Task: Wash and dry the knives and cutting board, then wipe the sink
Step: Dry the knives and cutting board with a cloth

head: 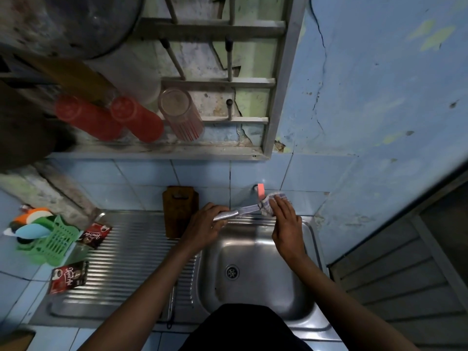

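With the left hand point(206, 222) clamped on the knife point(236, 213) handle above the sink point(255, 249) and the right hand point(285, 219) pinching a cloth point(268, 205) round the blade tip, a slipping cloth likely exposes fingers to the edge.

green basket point(52, 243) | two sachets point(67, 276) | red cups point(136, 119) | glass point(181, 114) on rack

Cloth point(269, 204) blue-and-white checked. Knife point(236, 213) silver. Cutting board point(177, 211) dark brown. Sink point(255, 252) steel grey. Basket point(54, 240) green. Two cups point(111, 120) red. Wall tiles point(141, 178) pale blue.
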